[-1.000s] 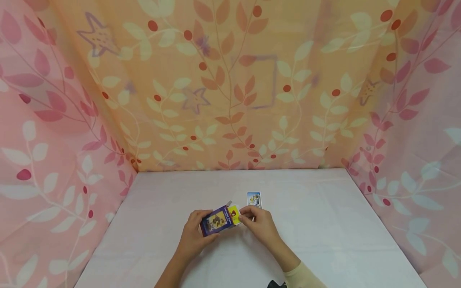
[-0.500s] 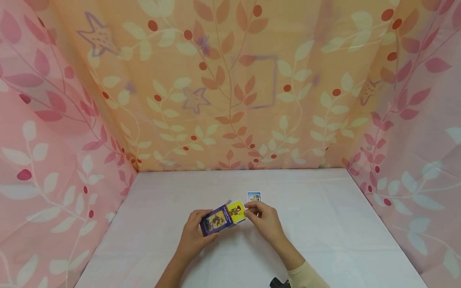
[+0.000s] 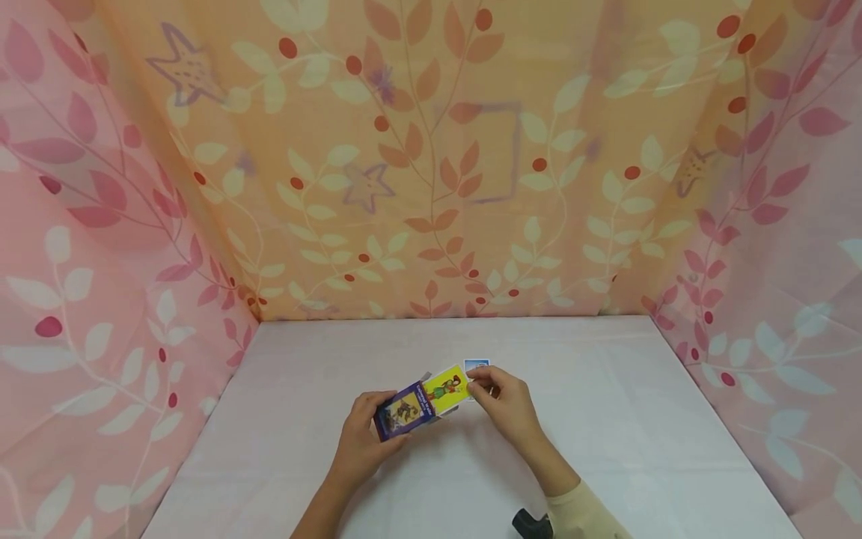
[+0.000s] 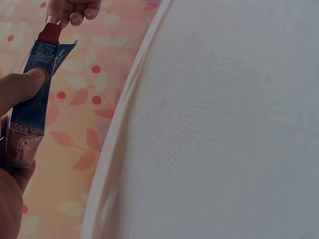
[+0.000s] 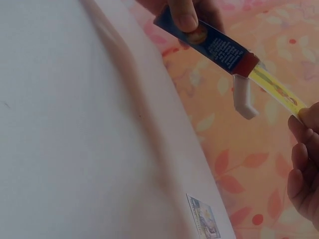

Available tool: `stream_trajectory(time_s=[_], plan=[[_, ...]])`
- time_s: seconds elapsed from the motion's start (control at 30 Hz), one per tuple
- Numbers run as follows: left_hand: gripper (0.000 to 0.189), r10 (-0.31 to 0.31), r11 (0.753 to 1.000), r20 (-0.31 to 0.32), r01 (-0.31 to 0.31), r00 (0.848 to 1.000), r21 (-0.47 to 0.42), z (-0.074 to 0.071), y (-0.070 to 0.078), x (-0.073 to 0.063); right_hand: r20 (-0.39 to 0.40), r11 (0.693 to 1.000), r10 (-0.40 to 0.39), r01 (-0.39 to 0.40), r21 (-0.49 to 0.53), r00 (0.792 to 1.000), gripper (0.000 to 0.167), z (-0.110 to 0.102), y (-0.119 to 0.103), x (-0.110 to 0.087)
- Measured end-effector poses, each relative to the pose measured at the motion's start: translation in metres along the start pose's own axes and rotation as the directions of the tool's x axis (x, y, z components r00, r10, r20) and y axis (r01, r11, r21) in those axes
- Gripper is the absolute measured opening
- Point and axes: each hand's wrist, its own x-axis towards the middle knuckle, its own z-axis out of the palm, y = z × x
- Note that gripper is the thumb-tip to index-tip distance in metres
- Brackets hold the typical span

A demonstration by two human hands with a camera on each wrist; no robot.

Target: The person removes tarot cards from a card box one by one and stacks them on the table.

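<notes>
My left hand [image 3: 364, 433] grips a dark blue card box [image 3: 402, 413] with a picture on its front, tilted up toward the right. From the box's open end sticks a yellow card [image 3: 447, 389] printed with a figure in red and green. The fingertips of my right hand [image 3: 508, 400] pinch the card's outer end. In the right wrist view, a white flap [image 5: 243, 97] hangs from the box mouth, and the card's lower end is hidden inside the box. Behind the right hand a blue picture card [image 3: 477, 364] lies on the table, partly covered by that hand.
A white cloth covers the table [image 3: 303, 359]. Patterned curtains [image 3: 431, 165] enclose it at the back and both sides. A black object [image 3: 532, 524] is by the right sleeve at the bottom edge.
My right hand has moved right and slightly away from me, drawing the yellow card further out of the box. The left hand and box have stayed nearly still.
</notes>
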Motion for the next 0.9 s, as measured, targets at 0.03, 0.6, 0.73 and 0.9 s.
stream_trajectory(time_s=[0.03,0.6,0.73,0.9], plan=[[0.076,-0.002,1.000,0.000,0.002,1.000,0.000,0.000,0.000,0.000,-0.005,1.000,-0.008,0.008,-0.003,1.000,0.015,-0.001,0.001,0.001],[0.077,0.032,0.999,-0.019,-0.032,0.999,0.007,0.000,0.004,-0.001,-0.019,1.000,-0.025,0.025,0.007,1.000,0.015,-0.023,0.004,0.010],[0.077,0.040,0.999,-0.025,-0.040,0.999,-0.001,-0.001,0.003,-0.001,-0.021,0.999,-0.034,0.033,-0.008,0.999,0.015,-0.027,0.003,0.013],[0.078,0.036,0.999,-0.020,-0.036,0.999,0.003,-0.001,0.003,-0.001,-0.029,0.998,-0.043,0.042,-0.040,0.999,0.015,-0.033,0.007,0.018]])
